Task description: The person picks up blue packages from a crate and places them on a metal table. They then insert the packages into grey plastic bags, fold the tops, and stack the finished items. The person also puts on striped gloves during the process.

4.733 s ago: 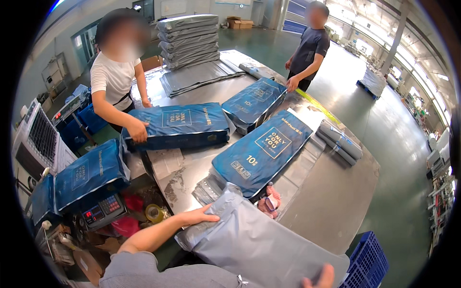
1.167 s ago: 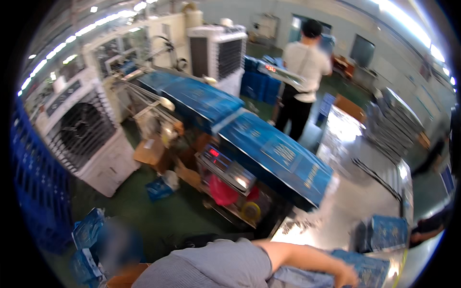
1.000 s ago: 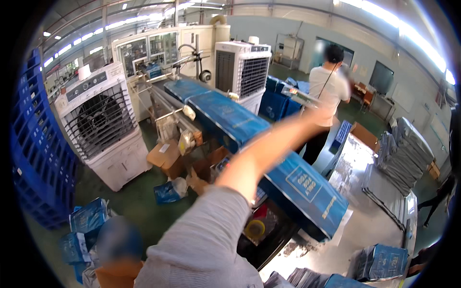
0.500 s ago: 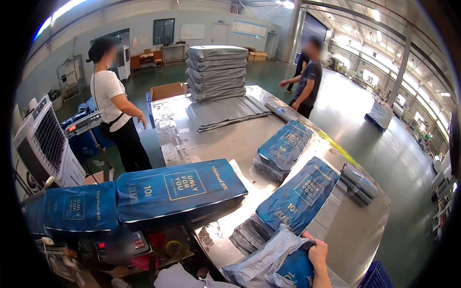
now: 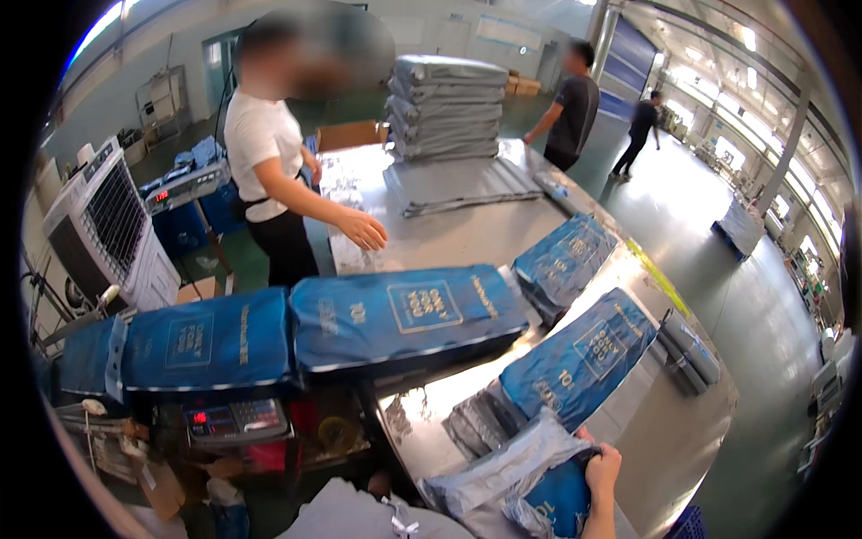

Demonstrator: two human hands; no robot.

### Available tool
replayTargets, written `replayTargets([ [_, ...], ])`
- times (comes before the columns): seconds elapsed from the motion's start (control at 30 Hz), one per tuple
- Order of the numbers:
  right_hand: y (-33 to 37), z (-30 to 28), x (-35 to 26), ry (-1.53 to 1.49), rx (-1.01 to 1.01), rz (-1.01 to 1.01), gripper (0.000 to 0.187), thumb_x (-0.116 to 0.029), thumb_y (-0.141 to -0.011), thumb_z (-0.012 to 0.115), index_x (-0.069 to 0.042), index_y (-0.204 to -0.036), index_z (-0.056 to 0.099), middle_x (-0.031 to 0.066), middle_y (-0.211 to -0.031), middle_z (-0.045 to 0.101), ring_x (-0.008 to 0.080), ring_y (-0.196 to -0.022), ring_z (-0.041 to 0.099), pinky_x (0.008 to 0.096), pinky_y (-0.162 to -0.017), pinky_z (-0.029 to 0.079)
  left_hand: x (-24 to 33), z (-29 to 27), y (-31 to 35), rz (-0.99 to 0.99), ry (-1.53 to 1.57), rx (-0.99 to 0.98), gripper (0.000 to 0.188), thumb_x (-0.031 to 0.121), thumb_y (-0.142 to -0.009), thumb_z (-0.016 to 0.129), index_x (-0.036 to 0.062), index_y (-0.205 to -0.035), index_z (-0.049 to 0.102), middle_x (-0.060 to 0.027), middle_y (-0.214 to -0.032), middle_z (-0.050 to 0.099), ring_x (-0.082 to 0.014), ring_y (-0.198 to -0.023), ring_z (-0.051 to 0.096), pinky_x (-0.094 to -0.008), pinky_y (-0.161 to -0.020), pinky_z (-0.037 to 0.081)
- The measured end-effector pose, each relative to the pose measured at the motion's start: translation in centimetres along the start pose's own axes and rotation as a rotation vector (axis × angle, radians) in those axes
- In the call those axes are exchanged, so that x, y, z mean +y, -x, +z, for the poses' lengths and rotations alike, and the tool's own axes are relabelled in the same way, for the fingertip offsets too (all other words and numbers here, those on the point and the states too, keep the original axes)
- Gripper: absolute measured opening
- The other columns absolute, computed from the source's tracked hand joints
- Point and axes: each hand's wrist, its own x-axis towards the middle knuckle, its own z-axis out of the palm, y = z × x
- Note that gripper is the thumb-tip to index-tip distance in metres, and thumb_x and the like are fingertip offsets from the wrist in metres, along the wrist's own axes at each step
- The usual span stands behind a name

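My right hand [image 5: 606,471] is closed on the edge of a blue-and-grey plastic bag [image 5: 561,499] at the table's near side. The bag's crumpled grey part lies to the left of that hand. A small patch of skin shows beyond the bag's edge, perhaps fingers of my left hand; the rest of that hand is hidden. Just past the bag, a blue printed pack [image 5: 584,357] lies slanted, against a stack of grey folded sheets [image 5: 485,420]. Another blue pack [image 5: 566,260] lies farther off.
Large blue packs [image 5: 409,314] form a row at the left, above a scale [image 5: 235,420]. A co-worker in white [image 5: 269,153] reaches a hand over the table [image 5: 646,449]. Grey bundles [image 5: 446,108] are stacked at the back; grey rolls [image 5: 687,350] lie at right.
The view has shifted, so the table contents sit farther right. The co-worker in white has come closer and stretched an arm over the table. Another person walks away at the back right. My right hand keeps its grip.
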Motion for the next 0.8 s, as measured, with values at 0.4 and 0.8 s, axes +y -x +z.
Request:
replayTargets([
  [0.4,0.2,1.0,2.1,0.001,-0.060,-0.148,0.017,-0.002,-0.068,0.044,0.004,-0.076,0.058,0.0270,-0.071,0.053,0.0391,-0.065,0.056,0.0392,-0.060,0.043,46.8,17.3,27.9,1.453,0.361,-0.586,0.041,0.028,-0.070,0.061,0.0045,-0.102,0.056,-0.0157,-0.108,0.052,-0.0313,-0.101,0.050,-0.0434,-0.078,0.039],
  [0.8,-2.6,2.1,6.1,0.579,-0.092,-0.274,0.032,-0.035,-0.081,0.053,-0.005,-0.072,0.061,0.0179,-0.070,0.061,0.0376,-0.069,0.058,0.0451,-0.057,0.044,55.8,28.8,38.0,1.203,0.505,-0.509,0.018,0.012,-0.074,0.054,-0.0020,-0.078,0.063,-0.0159,-0.078,0.065,-0.0273,-0.073,0.064,-0.0373,-0.058,0.050],
])
